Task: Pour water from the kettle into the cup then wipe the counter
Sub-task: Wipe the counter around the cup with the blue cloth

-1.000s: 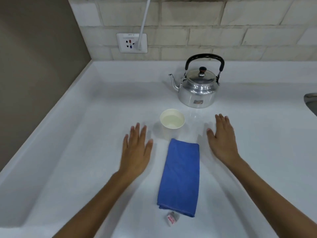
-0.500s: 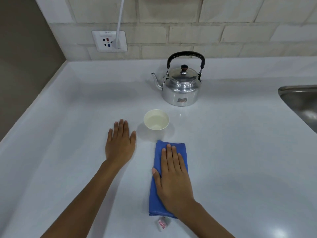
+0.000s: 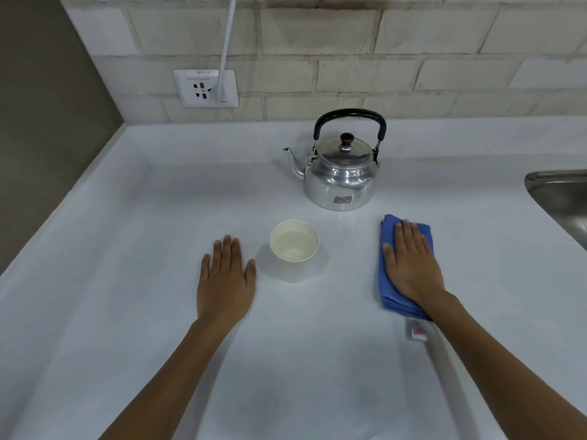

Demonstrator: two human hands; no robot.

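The right hand (image 3: 413,268) lies flat, palm down, on a folded blue cloth (image 3: 389,274) on the white worktop (image 3: 158,312). Its fingers (image 3: 408,231) are straight and held close together, pointing toward twelve o'clock, pressing on the cloth rather than gripping it; the fingertips reach almost to the cloth's far edge, where a strip of blue shows past them. More blue shows along the thumb side, at the hand's nine o'clock, and the cloth's near end disappears under the wrist. A small white tag with red print (image 3: 414,331) sticks out at the cloth's six o'clock end (too blurred to read).

The left hand (image 3: 225,284) rests flat on the bare worktop, fingers straight and together, thumb a little apart, holding nothing.

A white paper cup (image 3: 293,250) stands upright between the two hands, just beside the left thumb at the left hand's two o'clock, with clear water in it. The cloth lies at the cup's three o'clock, apart from it.

The metal kettle (image 3: 340,179) stands upright at the cup's one o'clock, lid on, black handle raised, spout pointing toward nine o'clock. It sits at the cloth's eleven o'clock, near but not touching.

A steel sink (image 3: 562,198) shows at the right edge.
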